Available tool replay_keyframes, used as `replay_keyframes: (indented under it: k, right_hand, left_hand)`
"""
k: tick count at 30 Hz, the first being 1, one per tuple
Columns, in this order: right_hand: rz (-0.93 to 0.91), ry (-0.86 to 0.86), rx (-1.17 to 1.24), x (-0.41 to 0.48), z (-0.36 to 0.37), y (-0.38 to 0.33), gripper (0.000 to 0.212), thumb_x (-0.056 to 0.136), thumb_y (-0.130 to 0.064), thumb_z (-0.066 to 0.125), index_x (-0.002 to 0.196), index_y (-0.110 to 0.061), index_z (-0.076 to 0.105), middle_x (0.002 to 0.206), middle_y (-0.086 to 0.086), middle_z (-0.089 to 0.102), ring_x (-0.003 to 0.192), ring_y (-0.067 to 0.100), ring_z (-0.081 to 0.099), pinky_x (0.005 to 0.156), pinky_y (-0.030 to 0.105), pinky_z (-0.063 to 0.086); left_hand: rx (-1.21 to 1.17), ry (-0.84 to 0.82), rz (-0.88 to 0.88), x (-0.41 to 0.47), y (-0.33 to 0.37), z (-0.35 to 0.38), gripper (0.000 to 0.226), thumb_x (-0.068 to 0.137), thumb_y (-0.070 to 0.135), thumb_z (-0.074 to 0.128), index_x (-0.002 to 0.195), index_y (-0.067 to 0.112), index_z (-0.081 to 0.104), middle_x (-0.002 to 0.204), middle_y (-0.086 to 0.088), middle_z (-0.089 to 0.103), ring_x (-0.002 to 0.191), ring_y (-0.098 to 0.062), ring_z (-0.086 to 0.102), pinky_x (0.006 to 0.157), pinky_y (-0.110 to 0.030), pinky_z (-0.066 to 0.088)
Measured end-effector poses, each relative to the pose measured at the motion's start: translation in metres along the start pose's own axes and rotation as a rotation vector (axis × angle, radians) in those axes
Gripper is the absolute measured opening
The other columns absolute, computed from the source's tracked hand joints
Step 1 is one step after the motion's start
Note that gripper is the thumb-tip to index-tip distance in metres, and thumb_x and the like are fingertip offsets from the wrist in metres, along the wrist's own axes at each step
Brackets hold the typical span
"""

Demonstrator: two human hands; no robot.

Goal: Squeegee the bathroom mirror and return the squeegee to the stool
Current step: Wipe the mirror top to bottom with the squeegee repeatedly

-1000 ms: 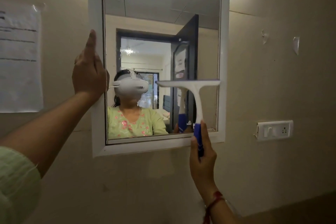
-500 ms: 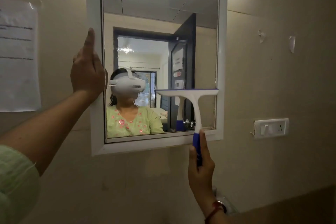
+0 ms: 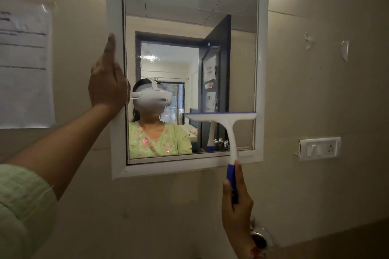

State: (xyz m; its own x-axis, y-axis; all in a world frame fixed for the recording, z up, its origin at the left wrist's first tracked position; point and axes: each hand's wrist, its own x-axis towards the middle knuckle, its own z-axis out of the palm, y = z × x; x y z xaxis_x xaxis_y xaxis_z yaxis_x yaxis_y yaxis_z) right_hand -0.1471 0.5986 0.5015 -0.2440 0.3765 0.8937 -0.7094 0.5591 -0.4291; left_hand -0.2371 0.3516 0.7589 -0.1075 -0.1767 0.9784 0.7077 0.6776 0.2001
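A white-framed mirror [image 3: 262, 69] hangs on the beige wall. The squeegee [image 3: 223, 119] is white with a blue handle; its blade lies flat on the lower right part of the glass, reaching the right frame. My right hand [image 3: 236, 208] grips the blue handle below the mirror's bottom edge. My left hand [image 3: 107, 82] presses with straight fingers against the left side of the frame. The stool is out of view.
A paper sheet [image 3: 23, 65] is taped to the wall at the left. A white switch plate with a socket [image 3: 320, 148] sits right of the mirror. A chrome fitting [image 3: 260, 237] shows low on the wall behind my right wrist.
The squeegee blade has slid down the right part of the glass, and my right hand has dropped with it. My left hand has stayed on the frame.
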Motion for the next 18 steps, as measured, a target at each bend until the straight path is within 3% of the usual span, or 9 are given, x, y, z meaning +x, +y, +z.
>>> replay_keyframes:
  k: [2, 6, 7, 9, 11, 13, 15, 18]
  right_hand:
    - [0.005, 0.002, 0.004, -0.011, -0.002, 0.002, 0.046, 0.093, -0.051, 0.043, 0.137, -0.055, 0.028, 0.06, 0.006, 0.047, 0.047, 0.003, 0.039, 0.043, 0.014, 0.039]
    - [-0.02, 0.006, 0.03, 0.019, 0.002, -0.012, 0.048, 0.093, -0.048, 0.044, 0.138, -0.051, 0.029, 0.066, -0.002, 0.05, 0.05, 0.003, 0.042, 0.048, 0.008, 0.038]
    - [-0.035, 0.006, 0.035, 0.029, 0.003, -0.015, 0.048, 0.095, -0.041, 0.045, 0.139, -0.049, 0.028, 0.079, 0.0, 0.058, 0.053, 0.005, 0.047, 0.052, 0.005, 0.04]
    - [-0.067, 0.015, 0.038, 0.038, 0.006, -0.015, 0.054, 0.096, -0.025, 0.048, 0.141, -0.046, 0.027, 0.107, -0.014, 0.059, 0.071, 0.013, 0.057, 0.06, 0.0, 0.041]
    - [-0.043, 0.011, 0.012, 0.028, 0.005, -0.011, 0.054, 0.096, -0.029, 0.05, 0.14, -0.05, 0.026, 0.086, -0.018, 0.061, 0.06, 0.012, 0.052, 0.055, 0.005, 0.043]
    - [0.005, 0.007, -0.013, 0.005, 0.001, -0.004, 0.049, 0.093, -0.043, 0.046, 0.137, -0.055, 0.027, 0.066, -0.01, 0.048, 0.049, 0.005, 0.041, 0.046, 0.013, 0.041]
    - [0.029, -0.013, -0.029, -0.017, -0.005, -0.001, 0.048, 0.092, -0.053, 0.042, 0.137, -0.054, 0.028, 0.06, -0.001, 0.043, 0.046, 0.002, 0.039, 0.043, 0.013, 0.038]
    - [0.051, -0.012, -0.017, -0.017, -0.007, -0.006, 0.048, 0.092, -0.056, 0.04, 0.139, -0.051, 0.029, 0.058, -0.001, 0.044, 0.045, 0.0, 0.038, 0.042, 0.01, 0.036]
  left_hand:
    - [0.004, 0.002, 0.003, 0.0, 0.0, 0.0, 0.051, 0.099, 0.014, 0.029, 0.149, 0.022, 0.021, 0.143, -0.01, 0.047, 0.118, -0.032, 0.05, 0.093, -0.038, 0.039]
    - [0.006, 0.01, 0.001, 0.0, -0.001, 0.002, 0.05, 0.1, 0.015, 0.029, 0.148, 0.023, 0.02, 0.141, -0.01, 0.049, 0.115, -0.031, 0.052, 0.092, -0.037, 0.04]
    - [0.004, 0.011, 0.003, 0.0, -0.001, 0.001, 0.05, 0.1, 0.015, 0.029, 0.149, 0.023, 0.021, 0.14, -0.01, 0.049, 0.115, -0.031, 0.052, 0.091, -0.037, 0.04]
    - [0.001, 0.012, 0.008, 0.0, -0.001, 0.001, 0.05, 0.1, 0.015, 0.028, 0.149, 0.022, 0.021, 0.14, -0.012, 0.049, 0.115, -0.031, 0.052, 0.091, -0.036, 0.04]
    - [0.009, 0.009, 0.012, 0.0, -0.002, 0.002, 0.049, 0.1, 0.015, 0.028, 0.149, 0.021, 0.02, 0.138, -0.014, 0.051, 0.114, -0.031, 0.053, 0.091, -0.036, 0.04]
    - [0.009, 0.011, 0.008, 0.0, -0.002, 0.002, 0.049, 0.1, 0.016, 0.028, 0.149, 0.021, 0.02, 0.135, -0.015, 0.052, 0.112, -0.031, 0.053, 0.09, -0.036, 0.041]
    - [-0.005, 0.016, 0.006, 0.0, -0.001, 0.002, 0.05, 0.1, 0.016, 0.028, 0.148, 0.022, 0.021, 0.135, -0.014, 0.053, 0.111, -0.032, 0.053, 0.09, -0.037, 0.041]
    - [-0.008, 0.021, 0.004, 0.0, -0.002, 0.002, 0.05, 0.099, 0.017, 0.027, 0.148, 0.023, 0.021, 0.134, -0.014, 0.054, 0.11, -0.032, 0.054, 0.089, -0.037, 0.042]
